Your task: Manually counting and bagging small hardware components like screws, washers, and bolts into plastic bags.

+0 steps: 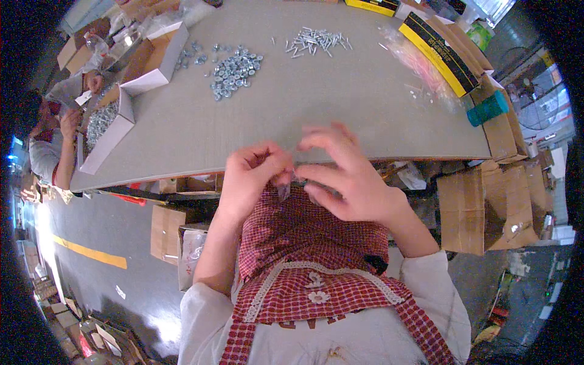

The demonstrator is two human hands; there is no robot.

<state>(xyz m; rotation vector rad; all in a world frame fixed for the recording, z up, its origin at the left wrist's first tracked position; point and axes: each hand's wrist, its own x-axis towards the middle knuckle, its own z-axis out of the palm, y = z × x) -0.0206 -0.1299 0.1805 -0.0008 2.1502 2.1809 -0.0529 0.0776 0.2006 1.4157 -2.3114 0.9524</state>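
At the table's near edge, my left hand is closed in a pinch on a small clear plastic bag, which hangs below the fingertips. My right hand is just to its right, fingers spread and slightly blurred; I cannot make out anything held in it. Farther up the grey table lies a pile of small round silvery metal pieces. Beyond it to the right is a heap of thin metal screws or pins. Thin clear and pinkish plastic bags are spread at the far right.
At the left, another person's hands are beside an open white carton of small metal parts. A black and yellow box and a teal cylinder line the right edge. Cardboard boxes stand below the table's right end.
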